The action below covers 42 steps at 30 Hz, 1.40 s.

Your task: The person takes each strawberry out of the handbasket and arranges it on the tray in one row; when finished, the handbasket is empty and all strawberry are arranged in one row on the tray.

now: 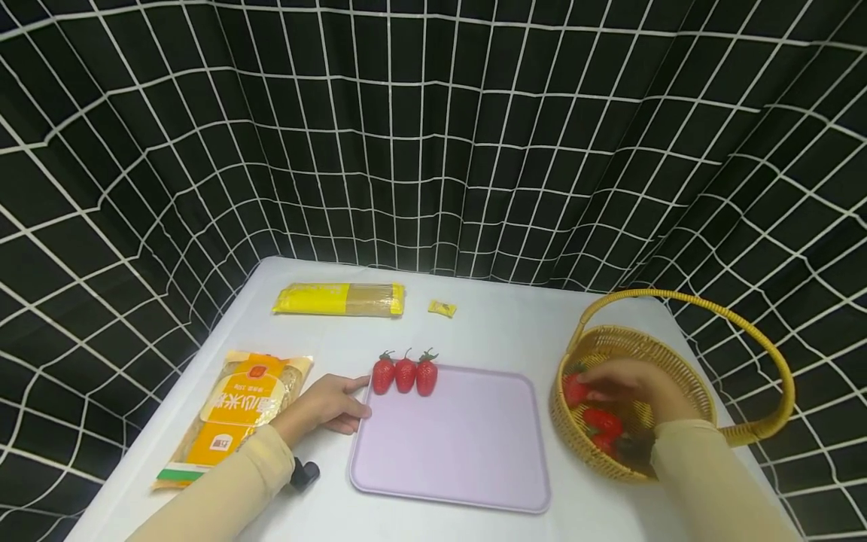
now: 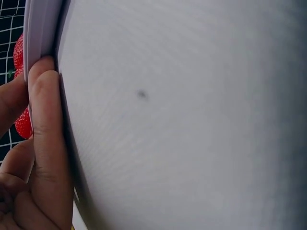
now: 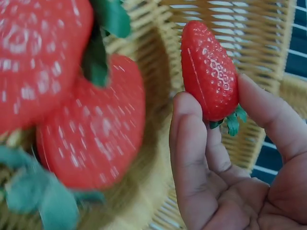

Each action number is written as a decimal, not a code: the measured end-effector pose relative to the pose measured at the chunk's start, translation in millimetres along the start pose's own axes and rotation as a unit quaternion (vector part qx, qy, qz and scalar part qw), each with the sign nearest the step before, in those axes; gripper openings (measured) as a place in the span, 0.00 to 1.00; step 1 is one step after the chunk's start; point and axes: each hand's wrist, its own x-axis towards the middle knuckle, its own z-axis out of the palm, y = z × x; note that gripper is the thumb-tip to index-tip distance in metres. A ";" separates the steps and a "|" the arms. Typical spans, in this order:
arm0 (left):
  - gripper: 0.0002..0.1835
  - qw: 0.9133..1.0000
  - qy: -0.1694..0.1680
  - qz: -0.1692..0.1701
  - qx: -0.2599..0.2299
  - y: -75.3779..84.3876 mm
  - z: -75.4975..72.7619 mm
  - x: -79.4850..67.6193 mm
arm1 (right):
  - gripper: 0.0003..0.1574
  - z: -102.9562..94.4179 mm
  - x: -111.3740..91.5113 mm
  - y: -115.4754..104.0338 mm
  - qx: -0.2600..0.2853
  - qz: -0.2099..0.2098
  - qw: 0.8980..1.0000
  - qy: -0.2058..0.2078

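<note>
My left hand (image 1: pixel 332 403) holds the left edge of the pale purple tray (image 1: pixel 450 444). In the left wrist view, its fingers lie along the outside of the tray's wall, with other fingertips at the rim. Three red strawberries (image 1: pixel 405 375) stand side by side at the tray's far left corner, green stems pointing away. Inside the wicker basket (image 1: pixel 565 436), my right hand (image 1: pixel 626 380) pinches a strawberry (image 3: pixel 209 72) between thumb and fingers, its leafy end toward the palm. More strawberries (image 3: pixel 103 129) lie on the basket's bottom, partly hidden by the hand and forearm.
The basket's tall handle (image 1: pixel 779 361) arches over its right side. A noodle bag (image 1: pixel 237 414) lies left of the left hand, near a small black object (image 1: pixel 305 474). Toward the back are a yellow pack of dry noodles (image 1: pixel 339 299) and a small yellow wrapped sweet (image 1: pixel 442 308).
</note>
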 end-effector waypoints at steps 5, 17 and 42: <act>0.41 1.000 0.003 -0.005 0.001 0.2 -0.9 -0.7 | 0.13 -10.7 -17.5 -3.8 -0.014 -0.035 0.999 0.007; 0.41 1.000 0.003 -0.011 0.009 1.9 -0.6 -0.3 | 0.07 45.3 -42.1 -61.7 -0.056 -0.131 0.990 -0.019; 0.40 1.000 0.001 -0.015 0.010 3.9 0.0 -2.7 | 0.11 192.2 97.8 -79.2 -0.203 -0.026 0.941 0.270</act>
